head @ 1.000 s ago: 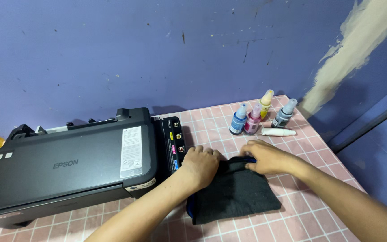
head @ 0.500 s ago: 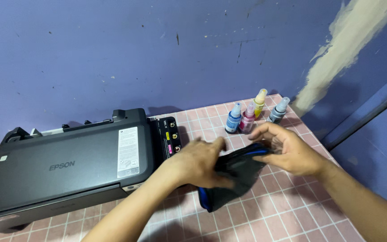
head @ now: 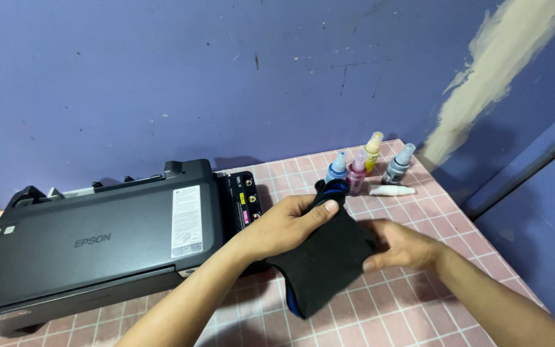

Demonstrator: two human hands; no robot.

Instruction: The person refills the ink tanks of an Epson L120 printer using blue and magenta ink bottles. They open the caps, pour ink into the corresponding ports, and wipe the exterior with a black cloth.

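Note:
A black cloth with a blue edge (head: 325, 257) is lifted off the pink tiled table (head: 419, 308). My left hand (head: 287, 222) grips its upper part, thumb on top. My right hand (head: 399, 244) holds its right side lower down. Left of the hands sits a black printer (head: 91, 244) with its ink tank unit (head: 244, 196) on the right side, showing coloured caps. Behind the cloth stand ink bottles: blue (head: 337, 168), magenta (head: 356, 171), yellow (head: 372, 150) and black-grey (head: 397, 164).
A small white tube (head: 390, 191) lies on the table by the bottles. A purple wall (head: 226, 77) with a patch of bare plaster (head: 483, 77) rises behind. The table's right edge runs near a darker blue panel (head: 534, 212).
The cloth lay flat on the table under both hands. Both hands have lifted it, the left hand carrying its top up toward the bottles, the right hand moving down to its side.

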